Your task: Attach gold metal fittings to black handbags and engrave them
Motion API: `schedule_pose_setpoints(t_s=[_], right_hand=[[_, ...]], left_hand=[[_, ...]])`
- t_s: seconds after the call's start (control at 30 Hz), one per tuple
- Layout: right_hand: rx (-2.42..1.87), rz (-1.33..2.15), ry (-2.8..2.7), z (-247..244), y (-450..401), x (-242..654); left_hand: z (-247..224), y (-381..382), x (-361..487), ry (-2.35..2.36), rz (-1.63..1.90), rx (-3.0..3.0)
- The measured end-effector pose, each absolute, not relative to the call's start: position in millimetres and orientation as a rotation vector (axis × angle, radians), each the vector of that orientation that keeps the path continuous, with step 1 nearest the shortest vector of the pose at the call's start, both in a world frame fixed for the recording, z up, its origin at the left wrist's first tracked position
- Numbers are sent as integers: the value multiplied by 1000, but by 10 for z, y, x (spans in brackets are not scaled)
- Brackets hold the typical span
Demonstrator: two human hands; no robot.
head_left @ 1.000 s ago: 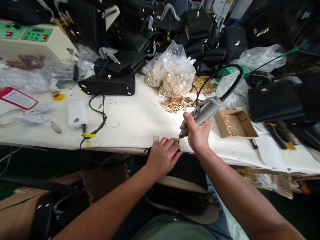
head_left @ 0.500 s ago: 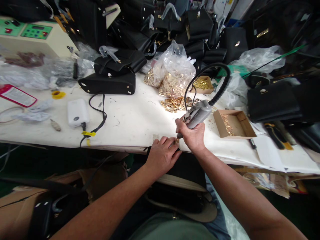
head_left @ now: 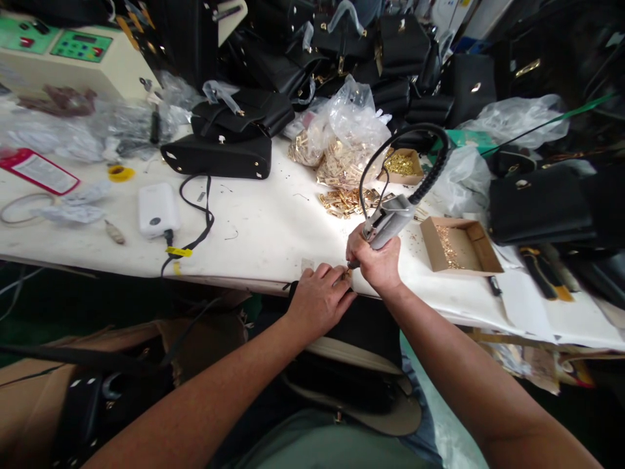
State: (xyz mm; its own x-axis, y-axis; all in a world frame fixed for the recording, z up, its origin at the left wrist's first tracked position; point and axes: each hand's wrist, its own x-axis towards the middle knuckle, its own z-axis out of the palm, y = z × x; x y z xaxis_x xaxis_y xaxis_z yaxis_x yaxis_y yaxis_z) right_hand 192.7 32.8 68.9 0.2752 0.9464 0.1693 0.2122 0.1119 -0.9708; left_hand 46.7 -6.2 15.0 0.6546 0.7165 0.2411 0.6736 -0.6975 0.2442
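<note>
Along the near edge of the surface (head_left: 263,228), our right grip (head_left: 379,260) is wrapped firmly around a grey power screwdriver (head_left: 390,225), its tip down at a small gold fitting (head_left: 347,274). Our left grip (head_left: 319,296) lies with its fingers against that fitting, over the black bag (head_left: 375,322) at the same edge; we cannot tell whether it is closed on anything. Toward the surface's right end we see a cardboard box (head_left: 469,247) of small metal pieces; loose gold fittings (head_left: 342,203) lie beyond the screwdriver.
</note>
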Motion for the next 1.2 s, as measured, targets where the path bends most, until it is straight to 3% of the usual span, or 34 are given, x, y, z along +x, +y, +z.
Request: schedule_pose_setpoints(t_s=[0.37, 0.67, 0.83, 1.2], right_hand=[[-1218, 943, -1106, 659, 374, 2001], [-1152, 446, -966, 1129, 448, 2971], [-1292, 395, -879, 911, 470, 3398], [-1444, 383, -933, 582, 552, 3405]], left_hand=[[157, -89, 480, 1179, 549, 2691], [145, -34, 420, 1076, 619, 2709], [88, 18, 376, 1043, 669, 2699], [11, 29, 384, 1091, 834, 2469]])
